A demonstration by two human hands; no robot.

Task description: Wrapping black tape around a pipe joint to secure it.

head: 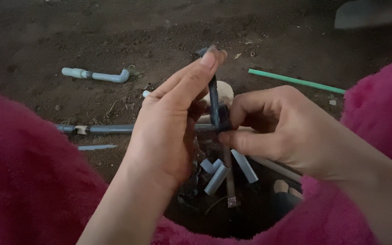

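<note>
My left hand (pixel 169 131) pinches the top of a thin dark rod (pixel 213 102), held upright above the dirt floor (pixel 114 36); my right hand (pixel 273 129) clenches its lower end (steadying it) over grey pipe offcuts (pixel 218 178).

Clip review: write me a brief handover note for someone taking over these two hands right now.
Left hand: fingertips pinch the top of a dark upright pipe piece.
Right hand: grip closed low on the same piece, where it meets the long grey pipe lying on the soil.
Nearby: short grey pipe offcuts below the hands, an elbow pipe far left, a green rod far right.
Done: piece held upright at the pipe. Whether it is joined cannot be seen.
</note>
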